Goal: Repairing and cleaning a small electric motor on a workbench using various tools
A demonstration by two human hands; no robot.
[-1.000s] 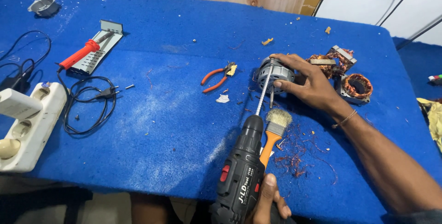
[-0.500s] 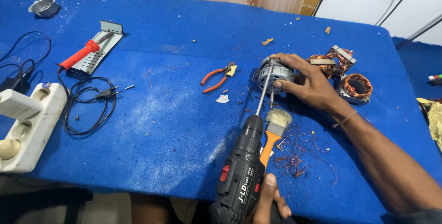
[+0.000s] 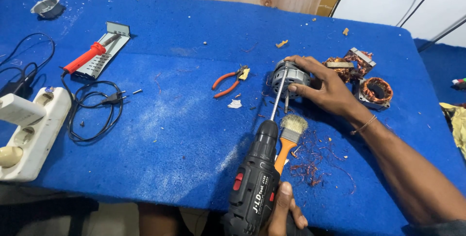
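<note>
The right hand (image 3: 326,86) gripped the motor (image 3: 290,78) right of centre; the left hand (image 3: 284,211), at the bottom edge, held the drill (image 3: 256,182), its bit on the housing. Housing unopened; stators (image 3: 374,90) lay stripped beside it.

Bright, even light, prob. from overhead; colours vivid on the blue desk (image 3: 194,134). Shadows soft and short, e.g. under the drill (image 3: 257,178) and the forearm toward 5 o'clock. Mild sheen on the drill's black body, no hard glare. White wall at 1–2 o'clock near blown out. Focus sharp at centre; slight wide-angle bend and softness at edges, esp. 8–9 o'clock.
</note>
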